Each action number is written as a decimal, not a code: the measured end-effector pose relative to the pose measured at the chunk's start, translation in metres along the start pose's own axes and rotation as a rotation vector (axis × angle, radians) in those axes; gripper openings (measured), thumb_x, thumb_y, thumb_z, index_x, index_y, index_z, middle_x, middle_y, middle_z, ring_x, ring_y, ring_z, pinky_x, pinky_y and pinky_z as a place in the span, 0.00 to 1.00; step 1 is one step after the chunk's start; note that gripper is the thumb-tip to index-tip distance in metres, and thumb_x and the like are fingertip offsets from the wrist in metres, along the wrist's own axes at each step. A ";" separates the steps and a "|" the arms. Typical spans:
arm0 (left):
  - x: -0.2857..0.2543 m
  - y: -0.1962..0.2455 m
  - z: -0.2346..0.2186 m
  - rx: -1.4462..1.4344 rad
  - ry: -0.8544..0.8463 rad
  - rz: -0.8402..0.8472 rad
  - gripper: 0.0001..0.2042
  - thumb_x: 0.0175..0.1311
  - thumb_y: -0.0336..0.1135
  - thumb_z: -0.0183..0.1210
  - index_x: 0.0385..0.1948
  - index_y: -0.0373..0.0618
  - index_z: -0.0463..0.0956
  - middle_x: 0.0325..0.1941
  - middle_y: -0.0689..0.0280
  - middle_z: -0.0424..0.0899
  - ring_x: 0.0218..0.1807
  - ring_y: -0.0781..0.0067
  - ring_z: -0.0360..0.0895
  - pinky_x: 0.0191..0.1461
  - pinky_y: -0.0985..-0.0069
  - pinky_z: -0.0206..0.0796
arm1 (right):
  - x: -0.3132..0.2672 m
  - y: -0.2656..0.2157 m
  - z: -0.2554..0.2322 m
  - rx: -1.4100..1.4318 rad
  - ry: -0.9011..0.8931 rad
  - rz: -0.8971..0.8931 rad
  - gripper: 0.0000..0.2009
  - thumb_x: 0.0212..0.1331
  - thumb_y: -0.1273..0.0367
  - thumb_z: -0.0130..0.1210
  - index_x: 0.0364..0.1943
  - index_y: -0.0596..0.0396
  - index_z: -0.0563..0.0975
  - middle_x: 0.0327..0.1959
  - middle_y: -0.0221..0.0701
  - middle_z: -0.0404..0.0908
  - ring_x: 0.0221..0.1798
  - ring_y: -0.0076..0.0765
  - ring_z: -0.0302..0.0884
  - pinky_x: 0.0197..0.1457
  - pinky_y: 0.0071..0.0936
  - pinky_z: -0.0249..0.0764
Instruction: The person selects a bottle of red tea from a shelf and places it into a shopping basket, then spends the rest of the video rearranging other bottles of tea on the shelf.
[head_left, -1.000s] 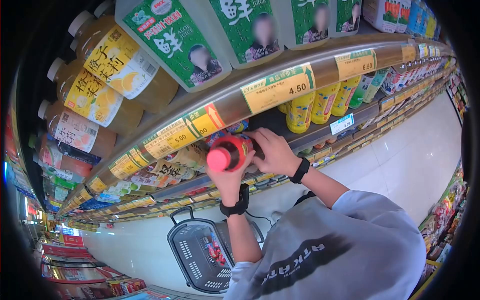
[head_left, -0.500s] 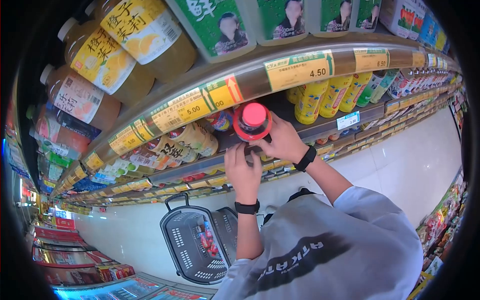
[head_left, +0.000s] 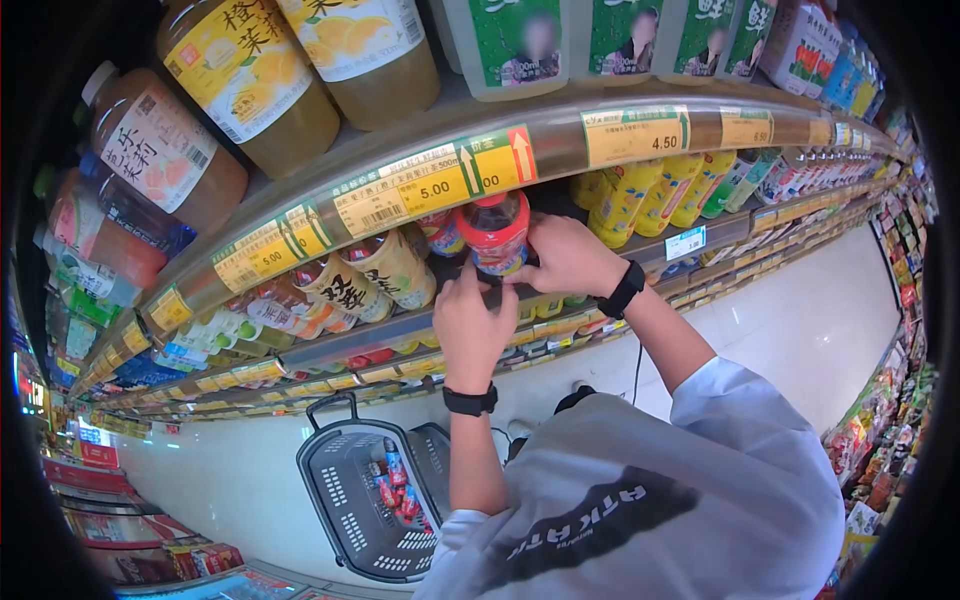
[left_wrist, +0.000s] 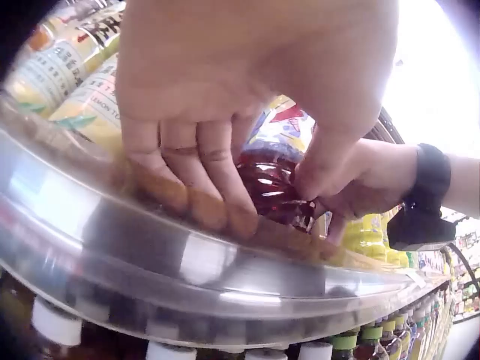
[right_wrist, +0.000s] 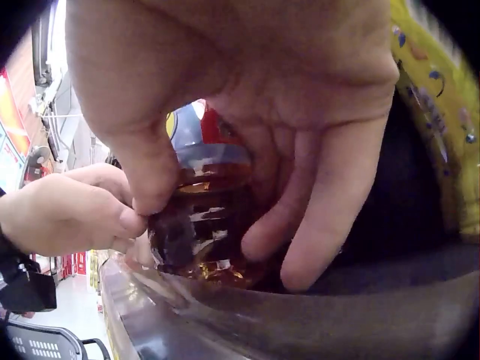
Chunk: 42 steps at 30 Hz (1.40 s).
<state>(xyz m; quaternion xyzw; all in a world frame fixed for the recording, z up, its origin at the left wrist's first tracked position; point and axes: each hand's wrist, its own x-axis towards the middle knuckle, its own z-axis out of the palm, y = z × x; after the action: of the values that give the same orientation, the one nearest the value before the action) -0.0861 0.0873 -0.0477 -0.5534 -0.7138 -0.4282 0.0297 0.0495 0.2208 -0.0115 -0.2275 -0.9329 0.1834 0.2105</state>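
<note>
Red-labelled bottle (head_left: 497, 245) pinched by right fingers (right_wrist: 326, 214); left fingers (left_wrist: 223, 172) bent round its base

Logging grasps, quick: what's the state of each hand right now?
Left hand: at the base of the red-labelled bottle; whether it grips can't be told.
Right hand: closed around that bottle.

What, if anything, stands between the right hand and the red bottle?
Nothing visible: the right hand grips the red bottle directly. The left hand is at its other side, not in between.
</note>
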 end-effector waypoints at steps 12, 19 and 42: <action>0.007 -0.014 -0.004 0.038 -0.072 0.108 0.16 0.61 0.39 0.67 0.40 0.34 0.78 0.26 0.57 0.84 0.37 0.51 0.79 0.40 0.59 0.72 | 0.008 0.005 -0.007 0.066 -0.147 0.092 0.27 0.45 0.57 0.75 0.47 0.58 0.81 0.39 0.47 0.85 0.42 0.56 0.83 0.46 0.39 0.78; 0.007 -0.016 -0.003 -0.011 -0.068 0.085 0.15 0.62 0.39 0.66 0.38 0.35 0.77 0.27 0.57 0.82 0.37 0.50 0.78 0.41 0.57 0.71 | 0.012 0.008 -0.007 0.207 -0.184 0.150 0.27 0.46 0.62 0.76 0.51 0.59 0.80 0.43 0.44 0.87 0.46 0.51 0.85 0.52 0.36 0.79; 0.004 0.018 0.028 -0.055 0.189 -0.137 0.29 0.51 0.47 0.75 0.50 0.36 0.79 0.42 0.50 0.83 0.44 0.43 0.81 0.46 0.57 0.73 | 0.026 0.034 0.024 0.662 0.217 0.256 0.21 0.66 0.63 0.57 0.60 0.56 0.72 0.50 0.47 0.81 0.53 0.55 0.79 0.57 0.42 0.74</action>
<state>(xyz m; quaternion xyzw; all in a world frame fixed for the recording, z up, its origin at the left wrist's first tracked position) -0.0612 0.1087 -0.0532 -0.4613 -0.7318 -0.4989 0.0523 0.0291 0.2562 -0.0388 -0.2801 -0.7593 0.4748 0.3458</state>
